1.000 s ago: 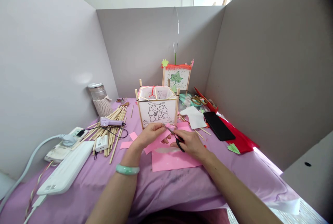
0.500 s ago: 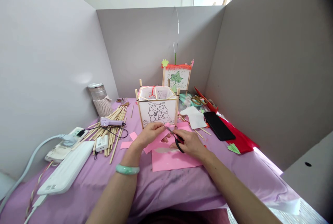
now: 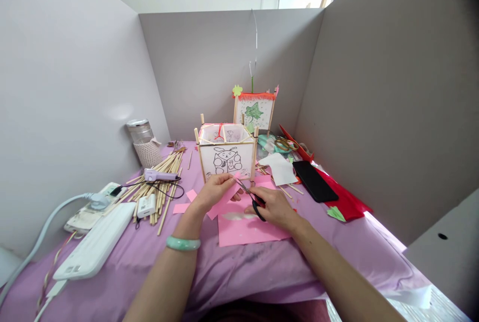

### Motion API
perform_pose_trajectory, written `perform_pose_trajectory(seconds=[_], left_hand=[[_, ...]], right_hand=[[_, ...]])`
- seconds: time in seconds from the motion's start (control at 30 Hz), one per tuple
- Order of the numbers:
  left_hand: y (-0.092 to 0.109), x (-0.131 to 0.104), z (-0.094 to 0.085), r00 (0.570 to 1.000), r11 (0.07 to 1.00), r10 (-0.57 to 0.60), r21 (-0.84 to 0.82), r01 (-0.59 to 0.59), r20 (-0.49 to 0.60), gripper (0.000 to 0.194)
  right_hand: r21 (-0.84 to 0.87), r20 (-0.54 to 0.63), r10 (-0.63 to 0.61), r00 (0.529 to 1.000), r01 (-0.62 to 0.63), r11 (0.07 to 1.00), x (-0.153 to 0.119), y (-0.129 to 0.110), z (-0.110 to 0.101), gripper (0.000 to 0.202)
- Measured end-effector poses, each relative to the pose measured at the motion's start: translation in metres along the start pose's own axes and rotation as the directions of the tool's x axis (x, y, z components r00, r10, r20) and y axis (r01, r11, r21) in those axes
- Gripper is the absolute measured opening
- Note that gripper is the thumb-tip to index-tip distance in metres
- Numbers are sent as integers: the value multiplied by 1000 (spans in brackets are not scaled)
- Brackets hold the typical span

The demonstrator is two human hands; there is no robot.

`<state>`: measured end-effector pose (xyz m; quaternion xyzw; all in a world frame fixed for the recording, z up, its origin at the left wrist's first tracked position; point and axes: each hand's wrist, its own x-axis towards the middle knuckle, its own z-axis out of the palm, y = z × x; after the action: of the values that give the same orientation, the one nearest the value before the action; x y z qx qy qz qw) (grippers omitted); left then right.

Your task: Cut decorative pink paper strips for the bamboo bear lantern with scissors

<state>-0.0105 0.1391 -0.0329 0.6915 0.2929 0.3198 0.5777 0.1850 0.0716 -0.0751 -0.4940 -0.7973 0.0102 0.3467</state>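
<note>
My left hand (image 3: 217,191), with a pale green bangle (image 3: 183,243) on the wrist, pinches a strip of pink paper (image 3: 223,204). My right hand (image 3: 275,205) is closed around black-handled scissors (image 3: 258,208), whose blades lie at the upper end of that strip, close to my left fingertips. Below both hands a pink sheet (image 3: 243,234) lies flat on the purple cloth. Just behind them stands a square stick-framed lantern (image 3: 226,160) with a cartoon animal drawn on its front panel.
At left are wooden sticks (image 3: 164,162), a lilac glue gun (image 3: 160,175), a white power strip (image 3: 95,242) and a glass bottle (image 3: 144,142). A second lantern (image 3: 254,112) stands behind. A black phone (image 3: 315,181) lies on red cloth (image 3: 346,194) at right. Grey partitions (image 3: 232,52) surround the table.
The scissor blades and the paper's upper end have shifted slightly against each other near my left fingertips. Both hands keep nearly the same place, and the other objects have not moved.
</note>
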Motion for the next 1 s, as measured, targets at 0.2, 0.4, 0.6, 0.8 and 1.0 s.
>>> perform_pose_trajectory(seconds=[0.2, 0.4, 0.6, 0.8, 1.0], left_hand=[[0, 0, 0, 1000, 1000, -10, -9, 10, 7, 34], [2, -1, 1, 1000, 1000, -24, -2, 24, 4, 34], [3, -1, 2, 999, 1000, -1, 1, 1, 32, 34], [3, -2, 3, 998, 1000, -4, 19, 3, 70, 34], [5, -2, 3, 998, 1000, -28, 2, 28, 58, 34]], right_hand=[[4, -6, -11, 1000, 11, 1000, 0, 2, 1, 46], [-36, -17, -18, 1000, 17, 999, 1, 5, 2, 40], [-13, -23, -10, 1000, 10, 1000, 1, 2, 1, 42], [-11, -14, -16, 1000, 16, 1000, 2, 1, 1, 45], [-31, -25, -17, 1000, 17, 999, 1, 5, 2, 41]])
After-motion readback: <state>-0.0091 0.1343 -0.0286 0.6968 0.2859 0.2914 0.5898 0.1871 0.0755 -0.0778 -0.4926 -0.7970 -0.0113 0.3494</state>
